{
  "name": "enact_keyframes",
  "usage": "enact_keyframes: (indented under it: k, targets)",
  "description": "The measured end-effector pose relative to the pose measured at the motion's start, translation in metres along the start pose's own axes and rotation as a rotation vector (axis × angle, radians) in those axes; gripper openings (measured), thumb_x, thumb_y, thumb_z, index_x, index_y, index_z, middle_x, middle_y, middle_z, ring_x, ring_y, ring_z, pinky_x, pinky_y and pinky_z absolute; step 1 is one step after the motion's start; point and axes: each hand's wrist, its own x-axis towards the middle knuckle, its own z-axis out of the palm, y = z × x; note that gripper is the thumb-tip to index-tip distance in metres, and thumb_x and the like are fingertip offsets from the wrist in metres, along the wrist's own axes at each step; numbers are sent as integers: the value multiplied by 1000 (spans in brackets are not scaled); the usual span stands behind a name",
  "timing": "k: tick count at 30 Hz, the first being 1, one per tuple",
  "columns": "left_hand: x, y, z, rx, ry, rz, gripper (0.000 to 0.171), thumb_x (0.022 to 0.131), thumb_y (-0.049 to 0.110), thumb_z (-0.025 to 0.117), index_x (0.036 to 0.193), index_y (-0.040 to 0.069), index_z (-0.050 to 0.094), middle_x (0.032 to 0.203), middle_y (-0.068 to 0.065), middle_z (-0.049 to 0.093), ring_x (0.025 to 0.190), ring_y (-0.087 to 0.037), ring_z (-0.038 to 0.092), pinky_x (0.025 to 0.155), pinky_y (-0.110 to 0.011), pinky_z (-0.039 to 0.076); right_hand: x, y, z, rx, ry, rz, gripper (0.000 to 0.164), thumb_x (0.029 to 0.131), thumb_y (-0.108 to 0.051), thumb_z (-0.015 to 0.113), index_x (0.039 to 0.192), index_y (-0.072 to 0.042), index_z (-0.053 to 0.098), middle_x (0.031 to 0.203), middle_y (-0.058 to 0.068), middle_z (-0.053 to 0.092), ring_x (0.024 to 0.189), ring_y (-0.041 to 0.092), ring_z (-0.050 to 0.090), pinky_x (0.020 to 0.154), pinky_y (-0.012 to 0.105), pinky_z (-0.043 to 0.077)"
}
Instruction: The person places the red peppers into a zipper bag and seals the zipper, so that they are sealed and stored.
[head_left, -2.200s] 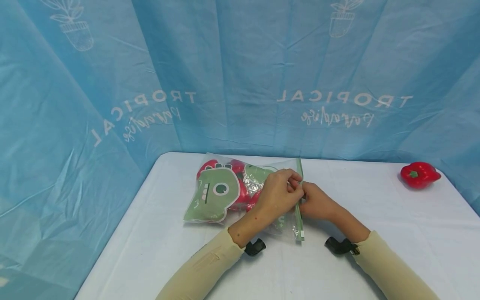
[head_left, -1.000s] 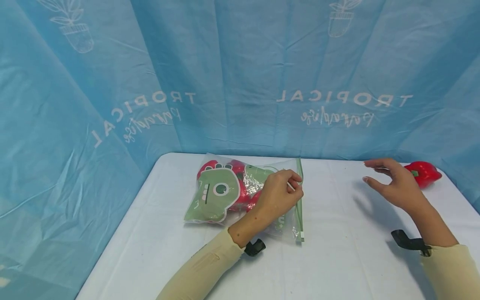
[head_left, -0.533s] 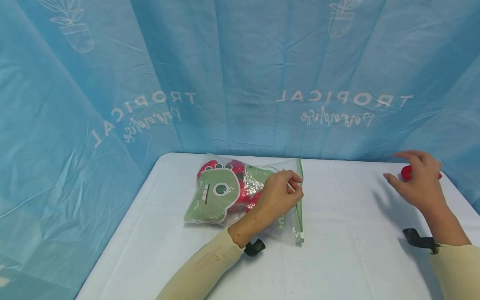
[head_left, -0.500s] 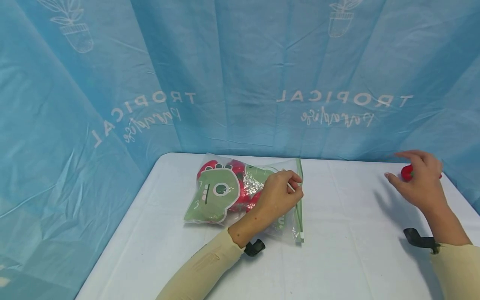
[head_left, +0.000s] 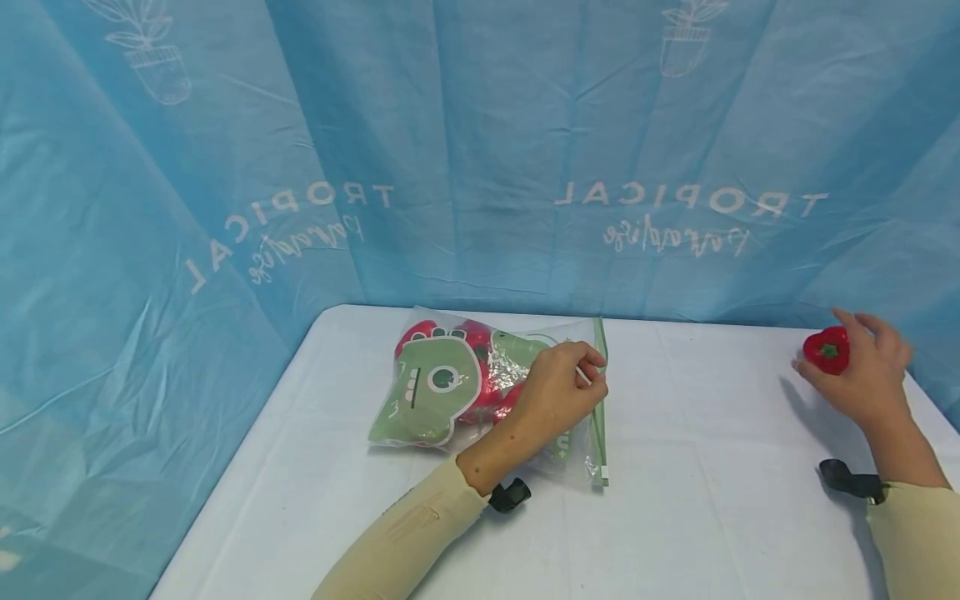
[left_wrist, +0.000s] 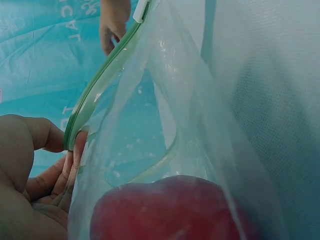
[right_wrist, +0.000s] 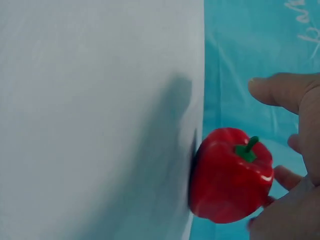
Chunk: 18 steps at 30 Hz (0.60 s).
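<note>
In the head view my left hand [head_left: 558, 387] lies over a clear zip bag [head_left: 427, 392] with a green one-eyed creature printed on it. The left wrist view shows its thumb and fingers pinching the bag's green zip edge [left_wrist: 95, 82]. Red peppers [left_wrist: 160, 210] show through the plastic. On the far right, my right hand [head_left: 870, 367] is around a red bell pepper [head_left: 827, 350] with a green stem. In the right wrist view the thumb stands apart from the pepper [right_wrist: 230, 180], and several fingertips are close to its far side.
A white cloth covers the table [head_left: 690, 467]. Blue curtains [head_left: 487, 150] with white lettering hang behind it and along its left side. A white slider [head_left: 604, 472] sits at the near end of the bag's zip.
My right hand has left the bag's zip edge and moved right to the bell pepper, its fingers now coming around it. The left hand has stayed at the bag.
</note>
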Motion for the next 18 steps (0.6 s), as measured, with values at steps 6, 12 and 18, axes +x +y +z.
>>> enact_keyframes:
  k: [6,12,18]
  targets:
    - [-1,0,0,3,-3,4,18,94,9,72,110,4,75,88,6,66,74,-1,61,65,-12,54,0,7,3,-22,-32,21,107,85,2,77,168,-4,10,169,35,1,154,60,1,91,86,41]
    - [0,0,0,8,-2,-1,17,93,9,72,110,5,74,88,7,66,74,-1,61,66,-12,54,4,15,7,-52,-40,50,110,84,3,77,168,-4,8,167,37,3,153,62,2,91,87,40]
    - [0,0,0,7,1,0,17,93,9,73,109,6,74,88,7,66,74,0,61,66,-12,54,3,17,8,-57,-53,89,97,83,4,78,162,2,24,165,37,2,153,59,-2,92,85,42]
